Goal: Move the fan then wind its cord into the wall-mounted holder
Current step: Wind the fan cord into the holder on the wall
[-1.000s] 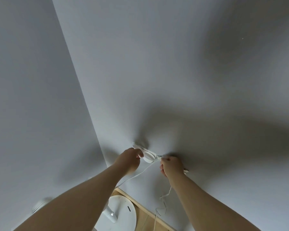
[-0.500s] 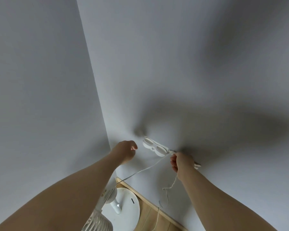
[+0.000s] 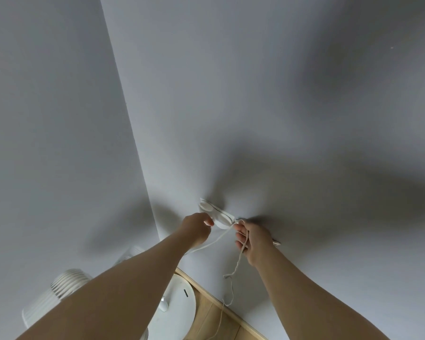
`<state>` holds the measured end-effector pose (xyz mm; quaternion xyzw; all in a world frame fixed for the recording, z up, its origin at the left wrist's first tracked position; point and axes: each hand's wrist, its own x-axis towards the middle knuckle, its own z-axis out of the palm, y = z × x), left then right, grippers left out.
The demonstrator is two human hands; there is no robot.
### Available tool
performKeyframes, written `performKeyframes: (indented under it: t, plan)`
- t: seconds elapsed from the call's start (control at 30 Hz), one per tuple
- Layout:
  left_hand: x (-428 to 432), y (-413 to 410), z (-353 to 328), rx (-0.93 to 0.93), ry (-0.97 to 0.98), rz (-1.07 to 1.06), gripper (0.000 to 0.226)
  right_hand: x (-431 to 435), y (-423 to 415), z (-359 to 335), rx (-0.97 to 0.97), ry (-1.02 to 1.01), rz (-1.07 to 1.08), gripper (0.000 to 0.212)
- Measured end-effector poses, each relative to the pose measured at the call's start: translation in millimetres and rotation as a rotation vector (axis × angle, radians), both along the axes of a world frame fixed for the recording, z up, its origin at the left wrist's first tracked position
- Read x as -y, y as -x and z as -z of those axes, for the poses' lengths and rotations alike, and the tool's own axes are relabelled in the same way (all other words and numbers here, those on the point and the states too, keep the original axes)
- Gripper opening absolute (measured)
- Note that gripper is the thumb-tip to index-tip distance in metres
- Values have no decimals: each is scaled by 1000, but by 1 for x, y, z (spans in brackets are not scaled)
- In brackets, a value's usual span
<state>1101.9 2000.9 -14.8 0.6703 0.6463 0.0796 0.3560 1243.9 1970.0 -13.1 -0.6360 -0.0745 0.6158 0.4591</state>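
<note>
Both hands work at the white wall-mounted cord holder (image 3: 215, 214), fixed low on the wall near the corner. The right hand (image 3: 254, 240) has its fingers (image 3: 241, 235) curled around the white cord (image 3: 233, 268), gripping it just beside the holder's lower end, where the cord meets the bracket. The left hand (image 3: 196, 228) sits at the holder's near edge with its fingers pinched narrow; whether they pinch the cord or only steady the bracket cannot be told. From the holder one strand runs down and left toward the fan; another hangs slack below the right hand, kinks, and trails down to the wooden floor (image 3: 216, 322).

The fan itself already stands beneath, its round base (image 3: 179, 312) on the floor against the wall and its ribbed head (image 3: 52, 298) at lower left, so the moving part looks done and winding is the step in hand.

To do it well, I judge the right hand should keep light tension so each turn lies flat against the bracket, while the left guides the strand around the holder's ends. Feed slack gradually; the kinked hanging stretch could twist or snag if pulled fast.
</note>
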Motion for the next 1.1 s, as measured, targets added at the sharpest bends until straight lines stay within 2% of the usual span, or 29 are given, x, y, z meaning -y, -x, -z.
performKeyframes:
  t: [0.3, 0.43, 0.57, 0.9, 1.1]
  plan:
    - [-3, 15, -8, 45, -34, -166, 28, 4, -6, 2, 121, -8, 9, 30]
    - [0, 11, -12, -53, -104, -25, 33, 7, -10, 1, 185, -17, -9, 29]
    - [-6, 6, -14, -87, -117, 111, 36, 5, -7, 4, 127, -17, 43, 28]
    - [-27, 22, -18, -164, -92, 269, 42, 1, 6, 4, 177, -3, 188, 30]
    - [-33, 22, -21, -139, -116, 387, 40, -4, 11, 1, 279, 97, 214, 38]
